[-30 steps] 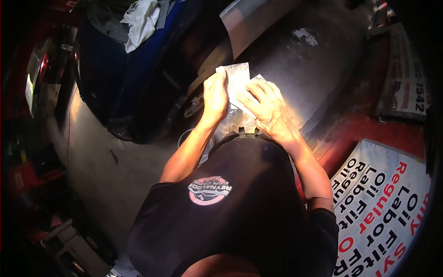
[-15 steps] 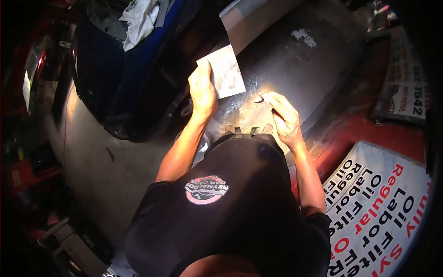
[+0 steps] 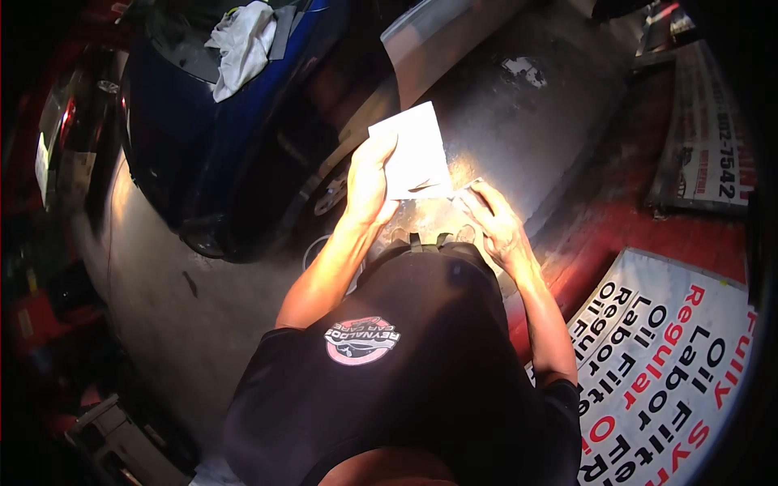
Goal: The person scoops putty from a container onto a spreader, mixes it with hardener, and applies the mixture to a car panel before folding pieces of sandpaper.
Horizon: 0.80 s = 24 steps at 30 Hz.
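Observation:
My left hand is closed on the edge of a flat, white square board, thumb on top. Bright light washes out most of the board's face, leaving a small dark mark near its lower edge. Just off the board's lower right corner is my right hand, its thumb and fingers pinched together. Between those fingertips is a small thin flat piece, whose exact kind I cannot tell.
A dark blue car stands at the left, with a crumpled white cloth on it. Behind the board is a grey panel. Printed signs lie at the right. A round container sits partly hidden beside my left forearm.
The board has shifted right and down with my left hand and looks brighter. My right hand has dropped slightly, and its fingertips with the thin piece are now at the board's corner.

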Motion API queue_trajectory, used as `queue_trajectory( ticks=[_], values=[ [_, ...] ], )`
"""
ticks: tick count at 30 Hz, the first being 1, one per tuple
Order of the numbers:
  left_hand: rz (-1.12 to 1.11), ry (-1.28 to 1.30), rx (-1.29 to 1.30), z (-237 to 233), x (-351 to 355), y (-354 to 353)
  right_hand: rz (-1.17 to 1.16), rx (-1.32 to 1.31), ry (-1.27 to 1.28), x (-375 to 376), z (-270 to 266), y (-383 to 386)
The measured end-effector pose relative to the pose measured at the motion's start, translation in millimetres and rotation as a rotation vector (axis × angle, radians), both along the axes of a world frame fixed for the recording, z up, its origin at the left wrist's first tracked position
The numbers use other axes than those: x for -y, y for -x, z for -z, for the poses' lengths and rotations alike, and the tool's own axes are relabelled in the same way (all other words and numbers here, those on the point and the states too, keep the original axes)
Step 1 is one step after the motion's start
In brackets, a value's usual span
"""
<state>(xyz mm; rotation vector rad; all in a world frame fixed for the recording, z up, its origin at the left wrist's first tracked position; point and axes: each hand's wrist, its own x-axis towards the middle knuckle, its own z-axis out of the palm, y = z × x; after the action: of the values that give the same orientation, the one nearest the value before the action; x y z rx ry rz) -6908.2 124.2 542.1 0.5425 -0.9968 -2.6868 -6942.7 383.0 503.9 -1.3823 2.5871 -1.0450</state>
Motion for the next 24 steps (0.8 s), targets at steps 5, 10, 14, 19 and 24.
queue_trajectory(
  ticks=[5,10,14,19,24],
  values=[
    [0.149,0.029,0.192,25,17,16,-0.038,-0.306,-0.090,-2,-75,6],
    [0.248,-0.003,0.218,26,-5,44,-0.127,-0.250,-0.099,2,-95,14],
    [0.328,0.033,0.213,27,-18,74,-0.187,-0.345,-0.116,-9,-83,47],
    [0.340,0.039,0.219,29,-50,112,-0.205,-0.363,-0.033,-34,-79,92],
    [0.344,0.106,0.208,39,-74,152,-0.263,-0.161,-0.071,-59,-65,147]
  ],
)
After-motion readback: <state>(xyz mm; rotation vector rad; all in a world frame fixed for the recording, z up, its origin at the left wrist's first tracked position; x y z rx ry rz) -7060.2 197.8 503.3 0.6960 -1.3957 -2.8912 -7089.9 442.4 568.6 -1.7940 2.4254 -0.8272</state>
